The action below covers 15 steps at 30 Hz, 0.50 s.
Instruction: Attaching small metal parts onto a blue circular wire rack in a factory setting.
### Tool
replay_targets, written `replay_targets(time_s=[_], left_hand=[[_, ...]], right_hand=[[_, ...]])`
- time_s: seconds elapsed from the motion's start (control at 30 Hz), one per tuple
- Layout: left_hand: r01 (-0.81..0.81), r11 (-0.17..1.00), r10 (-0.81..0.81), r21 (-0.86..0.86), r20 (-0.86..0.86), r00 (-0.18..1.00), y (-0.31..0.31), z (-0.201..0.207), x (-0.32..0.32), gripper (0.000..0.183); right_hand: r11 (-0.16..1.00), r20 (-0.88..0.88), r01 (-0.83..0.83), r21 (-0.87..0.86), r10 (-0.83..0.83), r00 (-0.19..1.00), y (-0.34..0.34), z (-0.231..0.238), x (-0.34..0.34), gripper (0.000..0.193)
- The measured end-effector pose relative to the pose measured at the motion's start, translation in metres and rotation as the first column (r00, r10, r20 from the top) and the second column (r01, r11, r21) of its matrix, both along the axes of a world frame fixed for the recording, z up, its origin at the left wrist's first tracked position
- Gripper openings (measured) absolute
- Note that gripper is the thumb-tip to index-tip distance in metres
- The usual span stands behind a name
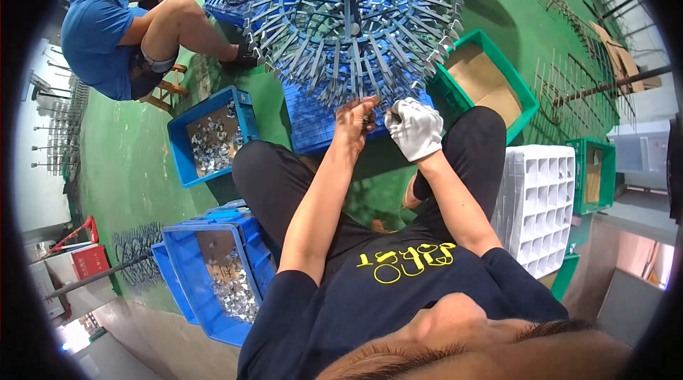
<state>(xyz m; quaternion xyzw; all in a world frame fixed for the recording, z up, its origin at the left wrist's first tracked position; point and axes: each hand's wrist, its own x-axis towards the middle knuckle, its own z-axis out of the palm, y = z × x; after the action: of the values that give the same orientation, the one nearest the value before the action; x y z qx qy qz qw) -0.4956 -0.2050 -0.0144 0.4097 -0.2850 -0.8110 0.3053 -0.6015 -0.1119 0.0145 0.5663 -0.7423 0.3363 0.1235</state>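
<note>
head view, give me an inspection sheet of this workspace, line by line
surface: green floor; the person sits low on it.
job's things: round metal rack with many prongs carrying small metal pieces, standing over a blue crate.
clutter: two blue bins of small shiny metal parts, one ahead on the left, one near the left knee; green bin lined with cardboard; white grid tray on the right.
grippers: left hand bare, fingers pinched at the rack's lower prongs; right hand in a white glove, beside it at the rack.
cables: nothing seen.
surroundings: another person in a blue shirt sits on a stool at upper left; spare pronged racks lie at right.
</note>
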Motion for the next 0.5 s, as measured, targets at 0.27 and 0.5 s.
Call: replay_targets(time_s=[0.27, 0.5], left_hand=[[0.019, 0.998, -0.027, 0.059, 0.135, 0.990, 0.007, 0.018, 0.009, 0.019], [0.050, 0.941, 0.075, 0.335, -0.351, 0.934, 0.014, -0.019, 0.049, 0.019]], right_hand=[[0.998, 0.025, 0.030, 0.054, -0.031, 0.999, 0.003, -0.006, -0.001, 0.013], [0.980, 0.475, -0.111, 0.167, 0.019, 0.880, 0.025, 0.001, 0.017, 0.016]])
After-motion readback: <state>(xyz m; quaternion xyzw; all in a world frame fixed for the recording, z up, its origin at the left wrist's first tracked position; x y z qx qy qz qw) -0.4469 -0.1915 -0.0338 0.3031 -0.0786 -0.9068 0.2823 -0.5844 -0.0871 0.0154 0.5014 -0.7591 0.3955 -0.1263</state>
